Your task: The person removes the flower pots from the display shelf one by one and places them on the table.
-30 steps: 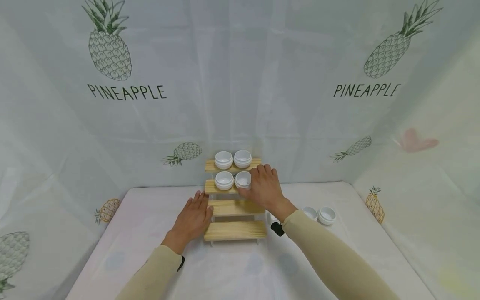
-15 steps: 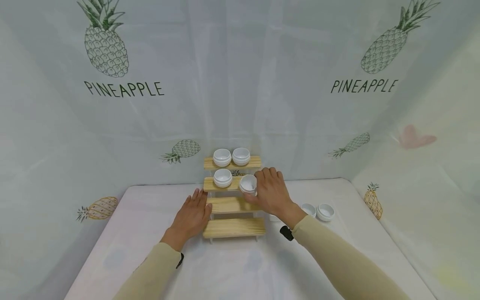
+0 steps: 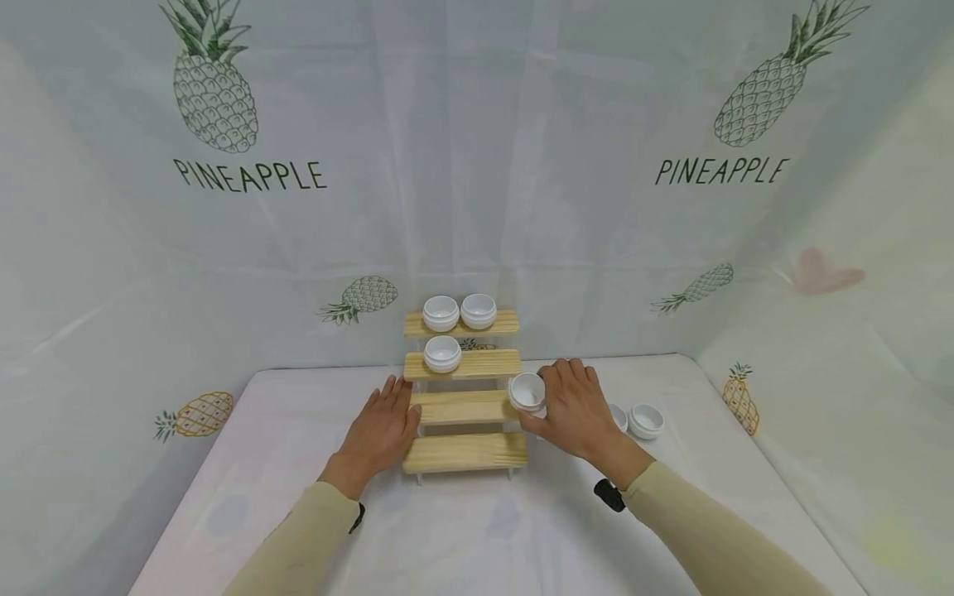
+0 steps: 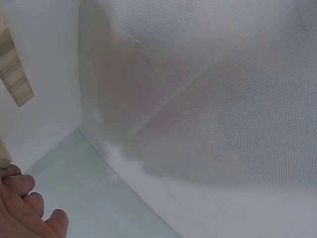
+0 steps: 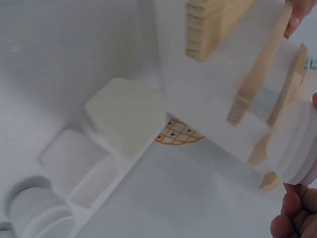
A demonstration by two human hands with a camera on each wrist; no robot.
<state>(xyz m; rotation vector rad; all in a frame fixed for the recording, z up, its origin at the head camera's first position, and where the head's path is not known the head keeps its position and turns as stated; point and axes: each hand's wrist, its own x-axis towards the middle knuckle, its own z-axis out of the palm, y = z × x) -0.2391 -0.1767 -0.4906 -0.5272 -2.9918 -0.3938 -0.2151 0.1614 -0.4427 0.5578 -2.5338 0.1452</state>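
Note:
My right hand (image 3: 577, 410) grips a small white bowl (image 3: 527, 391) by its side, just off the right side of a four-step wooden shelf stand (image 3: 465, 451). In the right wrist view the same bowl (image 5: 292, 144) appears at the right, above my curled fingertips. Against the stand's left side rests my left hand (image 3: 376, 426), its fingers straight. Two white bowls (image 3: 479, 311) sit side by side on the top step. One more white bowl (image 3: 443, 353) is on the left of the second step.
Right of the stand, a white bowl (image 3: 646, 420) stands on the cloth-covered table beside another partly hidden by my arm. Pale blocky pieces (image 5: 129, 114) lie beside a bowl (image 5: 39, 213) in the right wrist view. A pineapple-print curtain (image 3: 477, 165) surrounds the table.
My right hand has lifted the right bowl off the second step and carried it right and toward me. My left hand has stayed against the stand.

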